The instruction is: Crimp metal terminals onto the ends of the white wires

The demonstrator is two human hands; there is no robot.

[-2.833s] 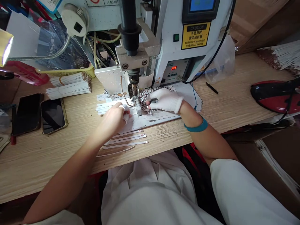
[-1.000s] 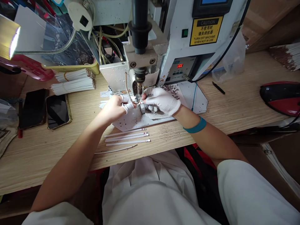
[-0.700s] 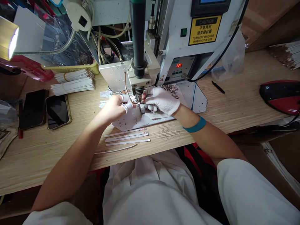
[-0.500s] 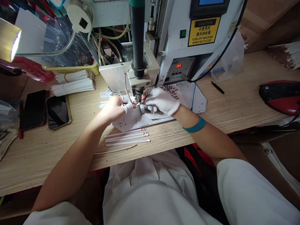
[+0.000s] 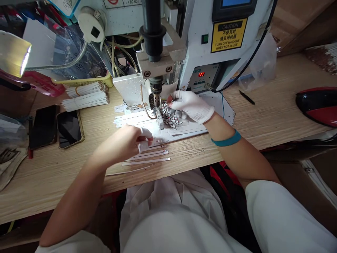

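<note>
My left hand (image 5: 131, 141), with white covers on the thumb and a finger, is closed in a pinch above several flat white strips (image 5: 146, 162) with small end pieces at the table's front. What it pinches is hidden. White-gloved, my right hand (image 5: 191, 106) holds its bare fingertips together at a heap of small white-and-red parts (image 5: 171, 117); anything between them is too small to make out. Between the hands, the soldering machine's tip (image 5: 156, 97) points down near a small metal block (image 5: 160, 122). More white strips (image 5: 131, 118) lie on the machine's base, left of the tip.
A thin curved tube (image 5: 142, 100) hangs beside the tip. On the left are a lit lamp (image 5: 13, 52), two phones (image 5: 70, 128) and strip bundles (image 5: 86, 100). A black pen (image 5: 246, 97) and a red-black device (image 5: 317, 109) lie to the right.
My left hand has come away from the tip, down and toward me over the strips. My right hand has shifted slightly right to the heap of parts. The machine's head has changed position.
</note>
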